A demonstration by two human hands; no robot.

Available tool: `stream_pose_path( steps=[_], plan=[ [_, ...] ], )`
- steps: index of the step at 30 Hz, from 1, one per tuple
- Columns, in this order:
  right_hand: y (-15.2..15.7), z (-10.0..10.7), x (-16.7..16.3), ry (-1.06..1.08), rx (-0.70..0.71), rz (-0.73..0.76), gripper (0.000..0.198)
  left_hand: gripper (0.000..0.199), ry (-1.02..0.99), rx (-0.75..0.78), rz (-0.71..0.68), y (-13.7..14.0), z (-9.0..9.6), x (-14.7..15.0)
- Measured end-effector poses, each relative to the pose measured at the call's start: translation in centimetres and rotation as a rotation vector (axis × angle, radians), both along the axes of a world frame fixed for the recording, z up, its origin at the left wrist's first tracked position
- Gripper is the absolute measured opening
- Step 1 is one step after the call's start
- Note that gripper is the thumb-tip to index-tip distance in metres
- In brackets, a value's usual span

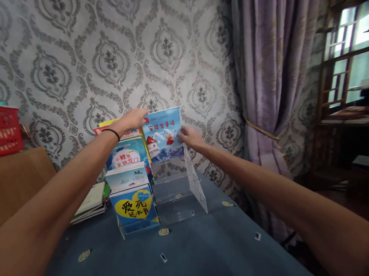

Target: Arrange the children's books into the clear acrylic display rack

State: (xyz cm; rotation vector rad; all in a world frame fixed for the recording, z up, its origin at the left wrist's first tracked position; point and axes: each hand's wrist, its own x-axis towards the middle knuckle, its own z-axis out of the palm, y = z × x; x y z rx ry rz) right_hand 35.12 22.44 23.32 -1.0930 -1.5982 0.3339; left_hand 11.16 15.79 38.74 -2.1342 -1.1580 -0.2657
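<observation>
Between my two hands a blue picture book with red lettering stands upright at the top rear of a clear tiered book rack. My left hand grips its upper left corner. My right hand pinches its right edge, thumb in front. Left of it, other books fill the rack's tiers: a blue-green book with a round white title patch, a pale book below it, and a blue book with a yellow heart at the front. Red and yellow covers behind are partly hidden by my left hand.
A stack of books lies left of the rack on the blue tablecloth. Farther left, a red plastic basket sits on a wooden box. Patterned wallpaper rises behind; a purple curtain hangs at right.
</observation>
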Motion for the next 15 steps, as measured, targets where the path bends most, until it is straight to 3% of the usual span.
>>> stream_pose_path(
  steps=[3, 15],
  plan=[
    [0.38, -0.13, 0.03, -0.002, 0.009, 0.002, 0.015, 0.027, 0.044, -0.041, 0.094, -0.51, 0.24, 0.26],
    [-0.19, -0.23, 0.7, -0.022, -0.042, 0.032, 0.012, 0.031, 0.033, -0.09, 0.098, -0.68, 0.34, 0.69]
  ],
)
